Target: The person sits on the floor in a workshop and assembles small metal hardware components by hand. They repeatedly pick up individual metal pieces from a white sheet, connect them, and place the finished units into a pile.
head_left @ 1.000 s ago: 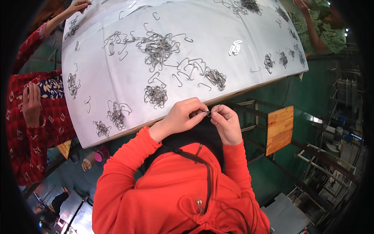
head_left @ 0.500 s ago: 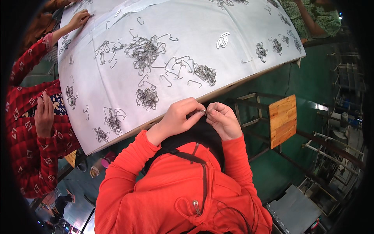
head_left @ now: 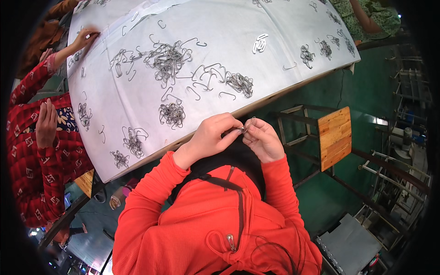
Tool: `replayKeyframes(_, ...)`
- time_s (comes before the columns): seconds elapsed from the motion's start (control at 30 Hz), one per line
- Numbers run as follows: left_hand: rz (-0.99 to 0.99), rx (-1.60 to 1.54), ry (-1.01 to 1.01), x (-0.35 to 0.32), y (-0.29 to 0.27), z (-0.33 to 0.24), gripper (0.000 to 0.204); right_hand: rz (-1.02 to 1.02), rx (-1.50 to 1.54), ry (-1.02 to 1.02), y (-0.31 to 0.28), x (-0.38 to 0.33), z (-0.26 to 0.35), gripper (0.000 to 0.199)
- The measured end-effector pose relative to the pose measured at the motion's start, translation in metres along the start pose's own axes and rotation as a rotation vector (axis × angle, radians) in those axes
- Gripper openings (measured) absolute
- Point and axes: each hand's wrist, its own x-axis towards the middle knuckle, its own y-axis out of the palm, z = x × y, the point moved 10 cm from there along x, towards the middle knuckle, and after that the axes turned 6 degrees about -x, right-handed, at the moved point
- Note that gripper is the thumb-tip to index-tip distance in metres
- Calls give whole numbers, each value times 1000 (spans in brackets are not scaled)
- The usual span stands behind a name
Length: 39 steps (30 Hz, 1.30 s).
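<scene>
Left hand [head_left: 211, 137] and right hand [head_left: 262, 140] together pinch small wire hook [head_left: 244, 129], fingertips meeting for fine control; nearest hook pile [head_left: 172, 113] on bench [head_left: 275, 68] at 10 o'clock.

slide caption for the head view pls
Both hands, left hand and right hand, pinch a small wire hook beside the hook-strewn table.

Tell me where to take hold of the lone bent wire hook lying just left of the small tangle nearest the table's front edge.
Pinch the bent wire hook at its straight shank, coming from above with fingertips. It lies flat and alone on the white table cover, apart from the small tangle, so nothing should snag. The curled end looks harder to pinch. Both hands, left and right, are pinching a small wire piece.
</scene>
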Motion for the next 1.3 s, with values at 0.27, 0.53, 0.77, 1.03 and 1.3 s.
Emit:
replayKeyframes(0.27, 412, -53, -164, 23, 11, 8, 13, -236, -780, -635, 34, -48, 52, 9)
replayKeyframes(0.53, -140, 573, 28, 162, -23, 61, 22, -314, -915, -708, 36, -59, 56, 9)
replayKeyframes(0.77, -67, 876, 24, 182, -9, 80, 13, -323, -870, -707, 30, -61, 55, 10)
replayKeyframes(1.03, 35, 184, -297, 164, -19, 50, 15, -320, -811, -754, 24, -52, 57, 14)
replayKeyframes(1.3, 45, -508, -528, 28, 4, 12, 9, -391, -933, -772, 35, -47, 63, 13)
